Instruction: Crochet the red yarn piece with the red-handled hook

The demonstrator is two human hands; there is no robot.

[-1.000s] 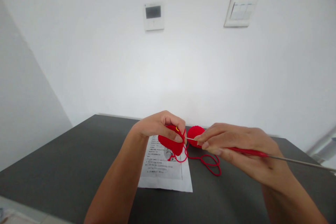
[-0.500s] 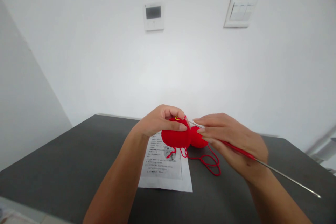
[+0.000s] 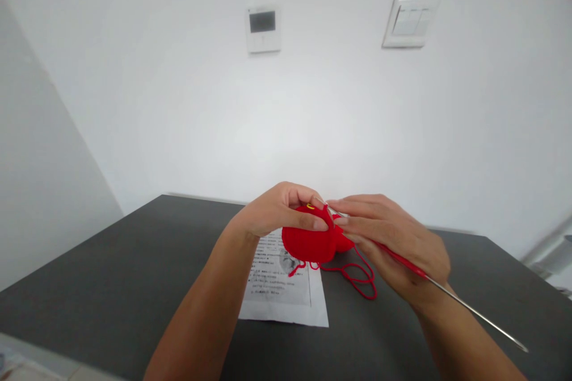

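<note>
The dark table (image 3: 120, 268) stood before a white wall (image 3: 286, 107). Your left hand (image 3: 273, 209) pinched the red piece (image 3: 310, 246) between thumb and fingers; your right hand (image 3: 397, 235) clasped the hook (image 3: 420, 273).

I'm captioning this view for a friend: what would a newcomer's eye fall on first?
Probably the bright red yarn piece, pinched in the left hand above a printed sheet, a yellow marker near its top edge. Next, the slim metal tool with its red grip, slanting through the right hand. Behind the piece, a red yarn ball shows partly.
</note>
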